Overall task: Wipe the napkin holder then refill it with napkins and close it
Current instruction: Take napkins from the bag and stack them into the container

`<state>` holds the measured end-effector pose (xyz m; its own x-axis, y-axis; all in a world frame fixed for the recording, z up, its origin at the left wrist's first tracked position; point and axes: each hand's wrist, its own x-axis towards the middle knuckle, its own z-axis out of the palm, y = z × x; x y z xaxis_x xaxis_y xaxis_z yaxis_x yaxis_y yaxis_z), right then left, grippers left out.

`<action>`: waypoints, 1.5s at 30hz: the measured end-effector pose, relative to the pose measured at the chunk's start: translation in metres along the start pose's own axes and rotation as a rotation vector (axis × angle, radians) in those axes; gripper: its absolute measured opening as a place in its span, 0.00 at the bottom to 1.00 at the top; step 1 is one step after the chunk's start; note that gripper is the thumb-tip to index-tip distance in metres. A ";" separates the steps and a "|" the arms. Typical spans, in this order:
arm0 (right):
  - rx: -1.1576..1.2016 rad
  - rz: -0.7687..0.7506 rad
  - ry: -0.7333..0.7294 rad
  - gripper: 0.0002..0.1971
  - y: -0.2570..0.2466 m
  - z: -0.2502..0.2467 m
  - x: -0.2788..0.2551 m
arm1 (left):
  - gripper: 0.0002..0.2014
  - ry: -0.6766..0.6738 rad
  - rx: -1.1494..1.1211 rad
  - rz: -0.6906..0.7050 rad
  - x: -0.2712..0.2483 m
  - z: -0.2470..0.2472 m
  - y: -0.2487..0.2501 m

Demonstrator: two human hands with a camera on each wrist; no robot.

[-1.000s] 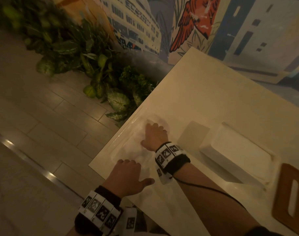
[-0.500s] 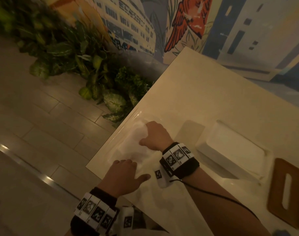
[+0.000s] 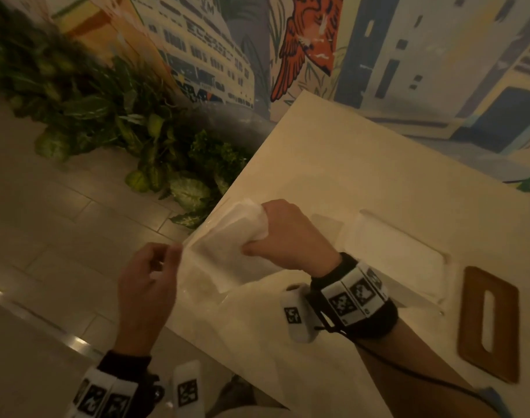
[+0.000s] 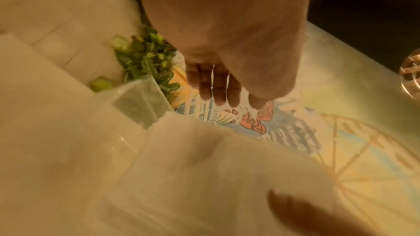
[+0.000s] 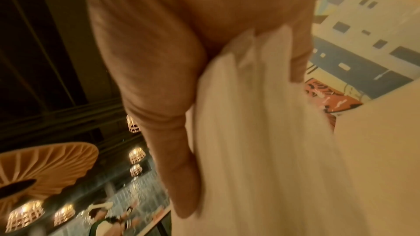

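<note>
My right hand [image 3: 288, 233] has its fingers and thumb curled around one end of a stack of white napkins [image 3: 227, 236], gripping it firmly; the right wrist view shows the folded paper edges [image 5: 261, 132] pressed between thumb and fingers. The stack sits at the table's [image 3: 348, 176] left edge, partly inside a clear plastic wrapper [image 3: 203, 285] that trails toward the near-left corner. My left hand [image 3: 146, 285] hangs just off that left edge with the fingers loosely curled, fingertips pinching the thin edge of the wrapper (the left wrist view is blurred, but the film [image 4: 141, 99] shows beside the fingertips [image 4: 218, 92]).

The napkin holder [image 3: 399, 251], a clear, open rectangular tray, lies on the table to the right of my right wrist, apart from the stack. Its wooden lid [image 3: 487, 324], with a long slot through the middle, lies flat near the table's right edge, just beside the holder and not on it.

Leafy plants [image 3: 137, 131] stand on the tiled floor beyond the left edge, under a painted mural [image 3: 303, 40].
</note>
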<state>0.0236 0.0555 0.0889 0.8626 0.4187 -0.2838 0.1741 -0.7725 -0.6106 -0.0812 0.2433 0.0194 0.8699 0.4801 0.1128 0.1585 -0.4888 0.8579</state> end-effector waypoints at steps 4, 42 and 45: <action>0.113 0.002 0.067 0.25 0.012 -0.038 -0.031 | 0.19 0.006 -0.597 -0.431 0.020 0.012 0.000; 0.743 0.745 0.730 0.28 0.290 -0.068 -0.128 | 0.21 -0.878 -0.149 -0.210 -0.004 0.290 0.144; 0.691 0.733 0.717 0.30 0.287 -0.067 -0.126 | 0.24 -0.861 -0.149 -0.209 -0.003 0.290 0.144</action>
<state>-0.0033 -0.2507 -0.0014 0.7541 -0.5307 -0.3868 -0.5590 -0.2095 -0.8023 0.0747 -0.0392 -0.0028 0.8884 -0.1936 -0.4163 0.3426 -0.3240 0.8818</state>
